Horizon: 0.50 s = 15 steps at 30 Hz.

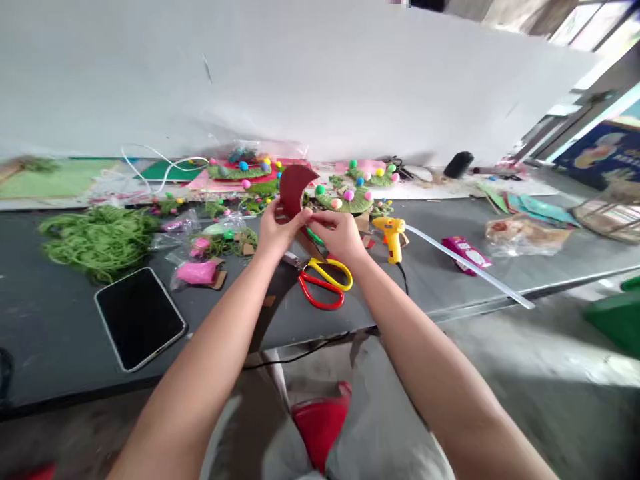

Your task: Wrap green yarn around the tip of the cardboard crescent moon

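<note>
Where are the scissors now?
In the head view, the scissors lie near the centre on the grey table, below the right hand and left of the yellow glue gun.

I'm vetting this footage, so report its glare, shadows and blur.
Head view, upper right: glare washes out the windows; head view, centre: a dark shadow lies on the table left of the scissors; head view, far right: the blue sign is too blurred to read.

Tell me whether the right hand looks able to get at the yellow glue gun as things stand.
Probably yes: the yellow glue gun lies just to the right of the right hand, with only small scraps seen between them, though that hand is busy at the dark red piece.
</note>
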Tool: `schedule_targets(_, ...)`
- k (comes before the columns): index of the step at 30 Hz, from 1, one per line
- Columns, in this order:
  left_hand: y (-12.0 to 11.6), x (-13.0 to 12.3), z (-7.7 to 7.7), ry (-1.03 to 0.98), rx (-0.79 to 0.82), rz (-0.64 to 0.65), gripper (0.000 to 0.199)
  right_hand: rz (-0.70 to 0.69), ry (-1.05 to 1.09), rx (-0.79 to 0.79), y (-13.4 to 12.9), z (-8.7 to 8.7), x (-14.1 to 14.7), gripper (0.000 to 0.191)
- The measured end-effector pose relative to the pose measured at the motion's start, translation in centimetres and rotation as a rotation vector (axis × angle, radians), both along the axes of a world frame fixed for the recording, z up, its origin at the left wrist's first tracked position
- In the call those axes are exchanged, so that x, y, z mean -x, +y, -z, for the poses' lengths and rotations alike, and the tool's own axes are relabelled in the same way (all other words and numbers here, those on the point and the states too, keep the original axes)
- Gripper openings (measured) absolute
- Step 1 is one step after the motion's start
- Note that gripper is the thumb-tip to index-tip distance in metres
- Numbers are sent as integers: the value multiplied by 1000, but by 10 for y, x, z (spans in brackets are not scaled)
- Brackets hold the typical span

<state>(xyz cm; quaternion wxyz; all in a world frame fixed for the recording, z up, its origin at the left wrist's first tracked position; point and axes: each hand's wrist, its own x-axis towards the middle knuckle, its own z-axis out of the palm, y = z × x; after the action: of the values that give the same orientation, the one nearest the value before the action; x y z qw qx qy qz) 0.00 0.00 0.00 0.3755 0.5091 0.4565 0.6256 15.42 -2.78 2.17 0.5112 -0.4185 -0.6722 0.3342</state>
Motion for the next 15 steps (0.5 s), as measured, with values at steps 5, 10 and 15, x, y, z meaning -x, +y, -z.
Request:
schedule_targets(5, 2, 4, 3, -28, -48, -12, 81, -50, -38, 68, -2, -1, 5, 24)
schedule_targets(10, 9, 8, 11, 1, -85, -43, 56, -63, 86, 208, -7, -6, 4, 27)
schedule_targets(15, 11, 10, 12, -96, -50, -6, 45, -61, 171, 317, -8, -9, 3, 23)
